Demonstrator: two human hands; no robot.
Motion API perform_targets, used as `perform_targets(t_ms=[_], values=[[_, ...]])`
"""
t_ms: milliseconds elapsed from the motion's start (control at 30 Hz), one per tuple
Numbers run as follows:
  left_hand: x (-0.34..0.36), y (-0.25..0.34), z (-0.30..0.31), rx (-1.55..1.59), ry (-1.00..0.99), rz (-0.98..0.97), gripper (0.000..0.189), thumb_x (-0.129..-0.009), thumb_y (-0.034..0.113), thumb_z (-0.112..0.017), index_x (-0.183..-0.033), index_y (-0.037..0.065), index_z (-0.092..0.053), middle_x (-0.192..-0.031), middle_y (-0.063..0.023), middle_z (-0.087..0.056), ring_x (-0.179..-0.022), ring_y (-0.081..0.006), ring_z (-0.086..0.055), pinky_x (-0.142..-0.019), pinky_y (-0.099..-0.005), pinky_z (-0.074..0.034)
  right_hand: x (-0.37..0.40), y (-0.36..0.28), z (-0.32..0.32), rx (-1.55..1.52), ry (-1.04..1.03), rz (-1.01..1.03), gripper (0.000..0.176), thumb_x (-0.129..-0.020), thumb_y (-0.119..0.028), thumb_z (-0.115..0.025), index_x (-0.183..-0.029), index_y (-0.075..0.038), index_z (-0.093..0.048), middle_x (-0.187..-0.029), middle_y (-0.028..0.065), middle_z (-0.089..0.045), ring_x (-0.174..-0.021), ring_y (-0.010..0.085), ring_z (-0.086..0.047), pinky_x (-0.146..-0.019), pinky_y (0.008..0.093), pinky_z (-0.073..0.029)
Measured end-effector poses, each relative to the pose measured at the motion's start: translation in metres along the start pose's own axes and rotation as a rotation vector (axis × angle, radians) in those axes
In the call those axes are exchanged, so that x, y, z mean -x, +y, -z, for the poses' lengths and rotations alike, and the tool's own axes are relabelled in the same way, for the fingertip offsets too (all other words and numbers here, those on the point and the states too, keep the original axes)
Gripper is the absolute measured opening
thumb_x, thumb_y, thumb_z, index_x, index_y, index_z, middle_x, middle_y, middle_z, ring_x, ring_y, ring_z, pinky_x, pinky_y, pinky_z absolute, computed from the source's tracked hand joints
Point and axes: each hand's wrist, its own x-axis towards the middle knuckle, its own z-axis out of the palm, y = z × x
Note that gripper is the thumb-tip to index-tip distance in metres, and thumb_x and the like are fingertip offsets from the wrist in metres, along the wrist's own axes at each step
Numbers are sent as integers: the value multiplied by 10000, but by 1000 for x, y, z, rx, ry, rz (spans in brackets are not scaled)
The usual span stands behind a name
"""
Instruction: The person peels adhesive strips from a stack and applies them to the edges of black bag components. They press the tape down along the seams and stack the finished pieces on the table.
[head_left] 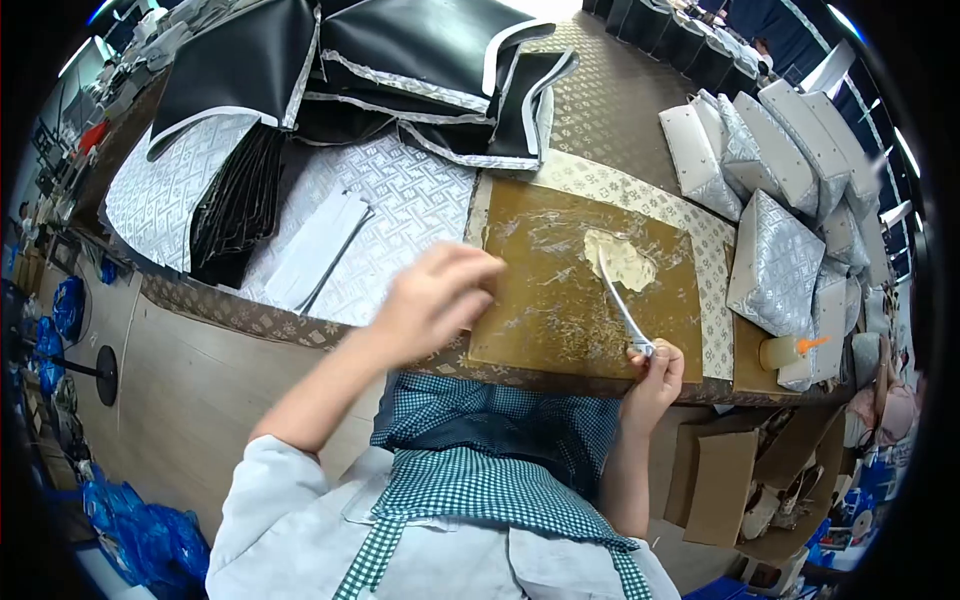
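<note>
My right hand (657, 372) pinches the lower end of a narrow, curved white strip (622, 304) at the front edge of a brown, worn board (530, 330). The strip's upper end lies over a torn cream patch (630, 264) on the board. My left hand (435, 302) hovers over the board's left edge, its fingers bent and smeared by motion. Whether they hold anything cannot be made out. Left of that hand, a stack of white strips (318, 250) lies on silver-patterned sheet material (420, 190).
Black panels with white edging (410, 50) lie at the back left, beside a fanned stack of patterned pieces (180, 175). Silver-patterned bags (775, 260) crowd the right side. A bottle with an orange tip (780, 352) stands near them. Below is an open cardboard box (735, 485).
</note>
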Motion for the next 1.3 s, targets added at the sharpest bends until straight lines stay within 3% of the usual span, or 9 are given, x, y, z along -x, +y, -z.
perform_targets(t_ms=[67,133,167,367,600,900,1067,1167,1300], values=[[2,21,-59,118,22,-230,400,-757,53,-739,-1147,70,-649,-1096,-119,-609,-980,-267,-628,-830,-353,-541,20,-15,-22,101,-195,53,128,-1004,-72,-469,-925,6,-533,-915,60,-554,-748,95,-537,-723,244,-489],[3,37,-105,215,60,-277,400,-711,46,-776,-1091,76,-653,-1073,-86,-607,-915,-245,-644,-736,-342,-566,35,-33,-40,254,-340,113,152,-1007,-107,-487,-922,7,-541,-926,58,-557,-772,93,-530,-714,221,-458],[3,42,-118,217,117,-272,384,-714,46,-777,-1077,75,-655,-1043,-80,-613,-881,-245,-650,-711,-336,-566,40,-26,-39,143,-346,47,159,-1009,-121,-493,-937,9,-550,-942,59,-564,-778,95,-528,-719,215,-453],[6,46,-107,247,154,-238,302,-765,38,-743,-1058,54,-674,-968,-88,-627,-794,-245,-661,-658,-335,-561,43,-34,-25,-368,-522,-391,260,-995,-186,-560,-1127,35,-600,-1013,92,-645,-904,169,-659,-768,304,-570],[10,72,-106,221,61,-309,346,-794,57,-724,-1135,103,-697,-936,-90,-609,-637,-193,-646,-538,-292,-545,43,-30,-8,-456,-636,-314,182,-970,-125,-595,-1060,33,-606,-1024,96,-605,-921,146,-589,-820,255,-479],[16,74,-105,398,116,-390,320,-795,24,-730,-1112,60,-696,-1019,-106,-584,-695,-191,-655,-587,-291,-563,44,-47,-14,-363,-688,-153,364,-831,-235,-790,-1029,12,-612,-999,95,-593,-908,162,-589,-803,261,-479],[16,75,-101,567,115,-397,307,-812,13,-744,-1113,18,-689,-1066,-112,-563,-750,-172,-654,-637,-289,-562,31,-53,-18,-392,-811,-163,327,-837,-212,-786,-988,18,-608,-950,86,-596,-854,131,-581,-751,233,-476],[12,75,-97,623,95,-394,337,-829,5,-723,-1162,13,-667,-1082,-116,-558,-785,-171,-645,-667,-284,-558,31,-56,-20,-334,-769,-148,321,-839,-206,-786,-978,21,-607,-914,72,-594,-821,117,-569,-722,215,-461],[5,71,-100,766,46,-322,324,-853,40,-692,-1172,75,-646,-1052,-114,-564,-825,-244,-665,-700,-322,-567,27,-48,-20,-318,-731,-79,316,-857,-226,-767,-961,24,-605,-878,63,-591,-761,98,-538,-684,206,-432]])
